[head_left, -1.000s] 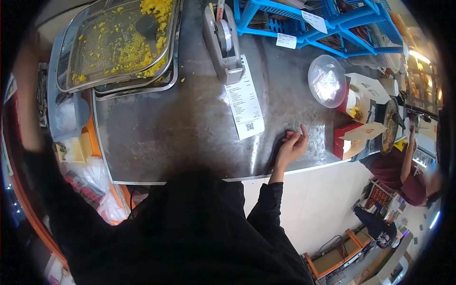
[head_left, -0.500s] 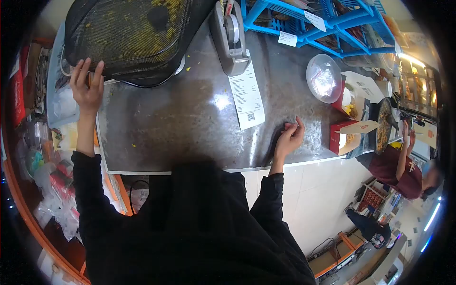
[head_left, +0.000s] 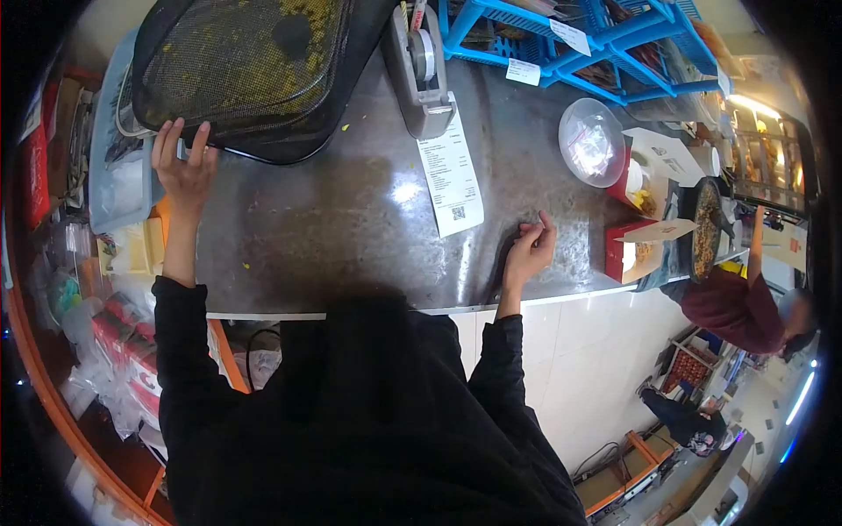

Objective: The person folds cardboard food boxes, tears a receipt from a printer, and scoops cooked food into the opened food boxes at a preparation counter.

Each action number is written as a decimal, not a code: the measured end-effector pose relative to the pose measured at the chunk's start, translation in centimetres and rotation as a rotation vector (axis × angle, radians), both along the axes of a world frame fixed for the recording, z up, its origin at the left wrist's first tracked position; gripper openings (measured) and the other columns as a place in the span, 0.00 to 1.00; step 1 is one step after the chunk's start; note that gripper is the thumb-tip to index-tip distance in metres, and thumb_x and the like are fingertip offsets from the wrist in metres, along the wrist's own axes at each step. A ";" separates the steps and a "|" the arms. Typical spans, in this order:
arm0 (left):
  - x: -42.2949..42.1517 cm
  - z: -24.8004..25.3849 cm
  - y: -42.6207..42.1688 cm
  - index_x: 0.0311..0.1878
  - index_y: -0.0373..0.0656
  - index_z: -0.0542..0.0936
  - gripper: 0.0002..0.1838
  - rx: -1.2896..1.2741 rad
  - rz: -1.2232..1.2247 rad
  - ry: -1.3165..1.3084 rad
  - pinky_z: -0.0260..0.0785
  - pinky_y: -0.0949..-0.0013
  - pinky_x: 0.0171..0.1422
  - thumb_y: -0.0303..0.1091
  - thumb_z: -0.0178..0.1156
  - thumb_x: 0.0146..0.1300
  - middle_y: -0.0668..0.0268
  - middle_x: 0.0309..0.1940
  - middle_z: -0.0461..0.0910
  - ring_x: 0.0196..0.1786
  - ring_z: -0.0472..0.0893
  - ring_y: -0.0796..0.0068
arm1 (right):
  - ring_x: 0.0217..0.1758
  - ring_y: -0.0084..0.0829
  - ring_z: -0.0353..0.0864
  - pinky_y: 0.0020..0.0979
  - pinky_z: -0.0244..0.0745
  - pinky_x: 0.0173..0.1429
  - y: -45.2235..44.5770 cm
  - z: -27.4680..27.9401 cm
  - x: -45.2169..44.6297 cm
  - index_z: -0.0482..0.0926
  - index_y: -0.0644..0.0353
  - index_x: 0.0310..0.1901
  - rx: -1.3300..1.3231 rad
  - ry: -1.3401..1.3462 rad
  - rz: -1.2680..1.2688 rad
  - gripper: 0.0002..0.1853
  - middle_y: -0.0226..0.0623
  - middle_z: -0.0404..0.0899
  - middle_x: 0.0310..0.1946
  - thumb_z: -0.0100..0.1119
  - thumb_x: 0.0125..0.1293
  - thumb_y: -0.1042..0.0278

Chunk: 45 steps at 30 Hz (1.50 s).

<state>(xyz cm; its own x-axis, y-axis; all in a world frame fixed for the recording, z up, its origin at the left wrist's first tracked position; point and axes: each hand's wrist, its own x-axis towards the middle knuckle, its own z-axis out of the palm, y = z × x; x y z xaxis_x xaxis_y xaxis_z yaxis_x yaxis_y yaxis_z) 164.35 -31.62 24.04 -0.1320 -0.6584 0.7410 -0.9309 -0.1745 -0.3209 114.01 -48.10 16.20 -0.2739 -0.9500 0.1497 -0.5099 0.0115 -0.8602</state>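
My left hand (head_left: 184, 167) has its fingers on the near rim of a black mesh food cover (head_left: 237, 79); its thumb is hidden. Yellow bits show through the mesh, over a metal-rimmed tray mostly hidden below. My right hand (head_left: 531, 250) rests above the metal counter (head_left: 333, 228), holding nothing, index finger out and the others loosely bent. Left of it lies a long printed receipt (head_left: 452, 180), its top end by the grey tape dispenser (head_left: 419, 79).
Blue racks (head_left: 588, 48) with labels stand at the back. To the right are a clear round container (head_left: 594, 142), two open red food boxes (head_left: 633, 254) and a dark round pan (head_left: 706, 228). A pale blue bin (head_left: 123, 188) sits left. A person in maroon (head_left: 732, 311) stands far right.
The mesh cover has shifted right over the tray together with my left hand. My right hand stays almost in place. The person at the far right has moved their arms.
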 end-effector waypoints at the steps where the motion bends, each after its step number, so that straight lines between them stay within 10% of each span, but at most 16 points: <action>1: -0.3 -0.1 -0.1 0.63 0.55 0.72 0.28 -0.001 0.008 0.018 0.68 0.53 0.65 0.35 0.66 0.57 0.60 0.63 0.61 0.65 0.66 0.53 | 0.24 0.19 0.74 0.24 0.69 0.26 0.0 0.1 0.1 0.79 0.60 0.53 0.005 0.004 -0.001 0.13 0.32 0.80 0.25 0.47 0.73 0.72; 11: -11.0 -0.3 -0.1 0.64 0.47 0.69 0.33 -0.184 0.098 0.331 0.50 0.43 0.72 0.33 0.64 0.51 0.49 0.68 0.55 0.68 0.59 0.43 | 0.28 0.22 0.78 0.25 0.72 0.34 -0.2 -0.9 -0.8 0.79 0.62 0.52 -0.004 0.012 0.044 0.12 0.34 0.81 0.26 0.48 0.72 0.73; 20: -32.9 -5.7 -5.5 0.65 0.43 0.69 0.29 0.472 -0.086 0.815 0.50 0.46 0.67 0.44 0.58 0.63 0.60 0.68 0.64 0.68 0.64 0.57 | 0.28 0.19 0.76 0.23 0.69 0.34 0.1 0.0 -0.7 0.79 0.59 0.52 -0.002 -0.006 0.141 0.12 0.31 0.81 0.29 0.50 0.70 0.74; 45: -34.5 -6.6 -7.0 0.62 0.45 0.74 0.23 0.557 0.025 0.816 0.51 0.46 0.66 0.43 0.55 0.65 0.57 0.73 0.58 0.69 0.60 0.53 | 0.28 0.26 0.77 0.27 0.70 0.33 -0.2 -0.6 -1.0 0.82 0.60 0.48 -0.038 0.055 0.236 0.11 0.34 0.81 0.30 0.53 0.66 0.74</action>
